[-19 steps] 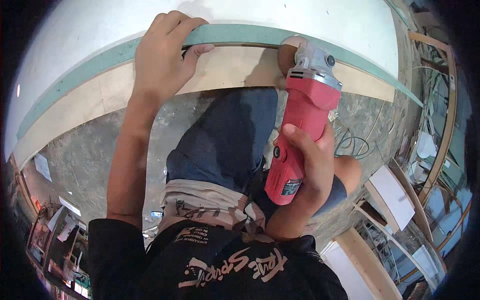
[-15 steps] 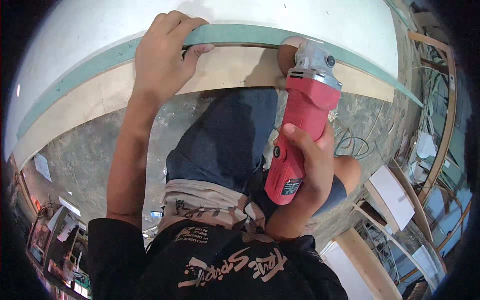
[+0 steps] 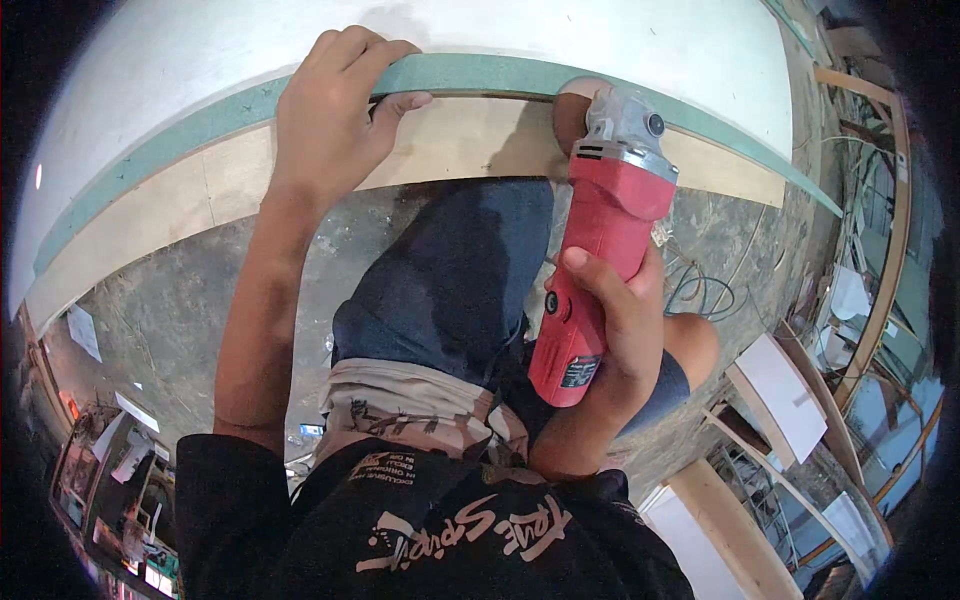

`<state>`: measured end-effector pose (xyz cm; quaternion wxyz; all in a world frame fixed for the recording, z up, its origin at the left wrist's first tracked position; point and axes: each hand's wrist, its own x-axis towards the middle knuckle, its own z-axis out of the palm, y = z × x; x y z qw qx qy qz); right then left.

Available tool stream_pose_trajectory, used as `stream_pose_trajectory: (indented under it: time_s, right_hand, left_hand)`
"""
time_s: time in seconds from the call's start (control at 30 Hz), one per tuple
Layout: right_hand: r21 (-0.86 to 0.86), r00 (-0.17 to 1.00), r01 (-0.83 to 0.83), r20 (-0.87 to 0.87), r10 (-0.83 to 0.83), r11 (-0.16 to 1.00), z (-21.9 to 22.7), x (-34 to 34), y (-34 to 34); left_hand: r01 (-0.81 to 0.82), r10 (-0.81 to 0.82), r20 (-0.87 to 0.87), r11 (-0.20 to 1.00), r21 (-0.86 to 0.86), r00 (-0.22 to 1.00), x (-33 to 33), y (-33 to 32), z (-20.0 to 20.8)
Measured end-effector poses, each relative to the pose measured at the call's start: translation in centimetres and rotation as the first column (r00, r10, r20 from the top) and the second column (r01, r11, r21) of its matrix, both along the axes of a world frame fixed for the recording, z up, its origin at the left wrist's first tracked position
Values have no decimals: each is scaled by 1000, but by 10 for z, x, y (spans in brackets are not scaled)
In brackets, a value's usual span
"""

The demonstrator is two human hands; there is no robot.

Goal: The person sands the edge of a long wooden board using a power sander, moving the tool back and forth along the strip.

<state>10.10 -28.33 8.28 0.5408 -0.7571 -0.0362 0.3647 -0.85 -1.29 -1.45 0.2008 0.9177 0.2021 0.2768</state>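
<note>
A red angle grinder (image 3: 618, 205) with a silver gear head is held by my right hand (image 3: 630, 310), which wraps round its body with the thumb on top. The grinder's round brown disc (image 3: 572, 120) rests at the edge of a long green strip (image 3: 480, 74); I cannot tell whether it is spinning. Farther left, my left hand (image 3: 335, 110) grips that strip, fingers over the top and thumb below. The strip runs along a large white panel (image 3: 620, 40), with a pale plywood band (image 3: 450, 145) on its near side. The grinder's head hides part of the disc.
My bent leg (image 3: 455, 270) is under the plywood band. A dark cable (image 3: 705, 290) lies coiled on the concrete floor (image 3: 180, 310) to the right. Boards and a white-faced panel (image 3: 785, 395) lean at the right, and clutter (image 3: 125, 490) fills the lower left.
</note>
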Motion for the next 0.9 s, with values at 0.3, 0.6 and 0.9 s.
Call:
stream_pose_trajectory:
  time_s: [0.3,0.6,0.9]
  right_hand:
    - [11,999,30,-18,-30,999,1,0,-2]
    - [-14,1000,1,-16,-1,1000,2,1,0]
    - [-10,1000,11,-23,-12,1000,6,-1,0]
  left_hand:
    - [-4,4,8,1000,2,1000,0,1,1]
    - [4,-4,37,1000,13,999,1,-1,1]
    - [3,-3,24,1000,0,1000,2,1,-1]
